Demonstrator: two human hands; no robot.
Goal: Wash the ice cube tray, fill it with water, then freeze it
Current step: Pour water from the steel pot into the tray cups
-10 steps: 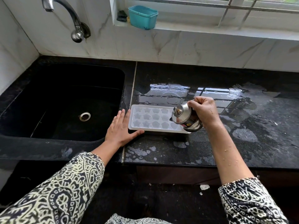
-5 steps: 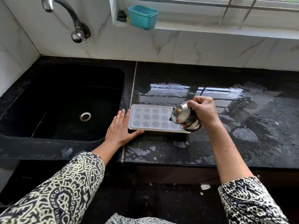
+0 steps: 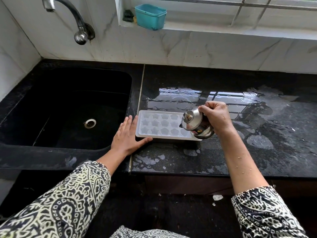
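A white ice cube tray (image 3: 159,125) with flower-shaped cells lies flat on the wet black counter (image 3: 257,152), just right of the sink. My left hand (image 3: 127,136) lies flat with straight fingers against the tray's left end, thumb along its front edge. My right hand (image 3: 216,115) grips a small lidded steel pot (image 3: 195,123), tipped toward the left over the tray's right end. The pot hides the tray's right cells. No stream of water is discernible.
A black sink (image 3: 68,107) with a steel drain (image 3: 89,123) lies to the left. The tap (image 3: 75,19) juts from the marble wall above it. A teal plastic tub (image 3: 150,16) stands on the window ledge. Puddles cover the counter behind and right of the tray.
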